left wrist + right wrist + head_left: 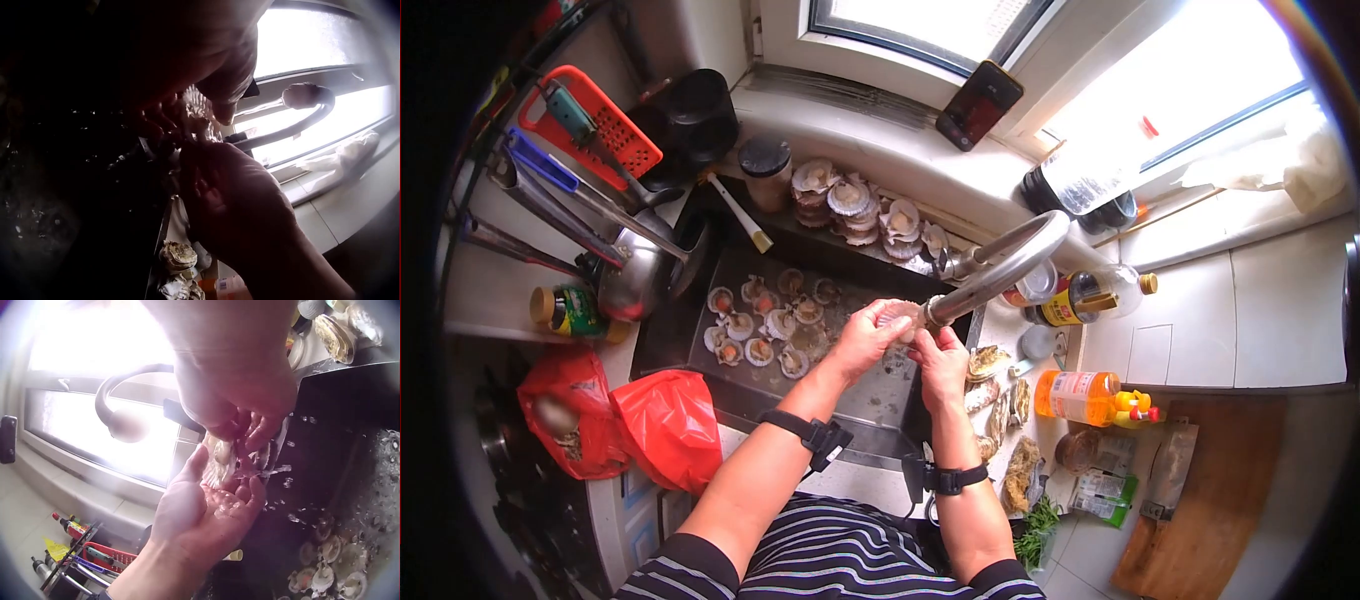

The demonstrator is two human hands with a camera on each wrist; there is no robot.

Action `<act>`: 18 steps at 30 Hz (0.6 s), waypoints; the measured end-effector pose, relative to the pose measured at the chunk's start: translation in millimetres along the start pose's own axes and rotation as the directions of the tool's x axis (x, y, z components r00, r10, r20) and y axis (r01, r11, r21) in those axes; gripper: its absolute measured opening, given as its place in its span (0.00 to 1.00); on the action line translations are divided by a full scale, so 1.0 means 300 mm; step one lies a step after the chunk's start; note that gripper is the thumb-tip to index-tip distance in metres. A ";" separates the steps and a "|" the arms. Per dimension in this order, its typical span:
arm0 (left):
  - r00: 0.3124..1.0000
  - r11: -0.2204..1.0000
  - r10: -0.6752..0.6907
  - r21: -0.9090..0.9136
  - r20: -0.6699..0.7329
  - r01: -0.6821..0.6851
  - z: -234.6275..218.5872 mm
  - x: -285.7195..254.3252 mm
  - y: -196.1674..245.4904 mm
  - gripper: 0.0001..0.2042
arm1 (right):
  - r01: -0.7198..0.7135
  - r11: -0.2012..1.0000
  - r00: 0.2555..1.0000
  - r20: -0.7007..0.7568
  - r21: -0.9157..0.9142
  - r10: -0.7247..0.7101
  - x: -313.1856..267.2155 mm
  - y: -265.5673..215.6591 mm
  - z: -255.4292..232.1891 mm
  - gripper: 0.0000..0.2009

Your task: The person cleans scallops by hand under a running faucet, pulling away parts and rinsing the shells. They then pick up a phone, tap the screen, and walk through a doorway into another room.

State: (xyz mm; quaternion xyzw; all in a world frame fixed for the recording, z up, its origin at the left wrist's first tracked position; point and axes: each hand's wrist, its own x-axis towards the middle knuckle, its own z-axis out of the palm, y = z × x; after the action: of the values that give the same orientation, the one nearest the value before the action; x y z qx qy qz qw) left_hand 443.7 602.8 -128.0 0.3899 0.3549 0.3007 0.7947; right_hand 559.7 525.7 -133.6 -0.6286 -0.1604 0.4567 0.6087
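Under the tap (1000,270), my left hand (864,340) grips a scallop (907,316) in its ribbed half shell. The right wrist view shows pale meat in this scallop (220,459), with the left thumb along the shell's edge. My right hand (943,362) meets it from the other side, its curled fingertips pinching at the meat and rim. Water drops splash off both hands. Below them, in the dark sink (855,410), lie several scallops on half shells (780,322). In the left wrist view the scallop is dim and partly hidden by the fingers.
Stacked scallop shells (850,198), a lidded jar (766,172) and a brush (740,212) line the sink's back. Oysters (998,410) and an orange bottle (1080,397) stand right. A cleaver (1170,470) lies by a wooden board (1225,500). Ladles (635,270) and a red bag (668,425) are left.
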 end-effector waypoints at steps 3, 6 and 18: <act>0.997 0.989 0.072 0.132 -0.032 -0.067 0.005 0.002 -0.008 0.14 | 0.039 0.998 0.999 0.007 -0.039 -0.039 -0.002 0.008 0.007 0.08; 0.995 0.988 0.093 0.130 -0.029 -0.088 -0.019 0.030 -0.052 0.13 | 0.072 0.997 0.997 -0.010 -0.033 -0.073 -0.004 0.005 0.007 0.07; 0.995 0.993 0.104 0.057 0.003 -0.104 -0.015 0.014 -0.048 0.15 | 0.023 0.999 0.999 -0.032 -0.039 -0.024 0.012 0.011 -0.020 0.12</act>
State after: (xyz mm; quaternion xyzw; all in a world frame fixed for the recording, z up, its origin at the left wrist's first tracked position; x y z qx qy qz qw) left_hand 445.4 600.4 -143.5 0.4303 0.3425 0.3315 0.7666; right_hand 564.9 523.9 -138.9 -0.6457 -0.1668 0.4361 0.6042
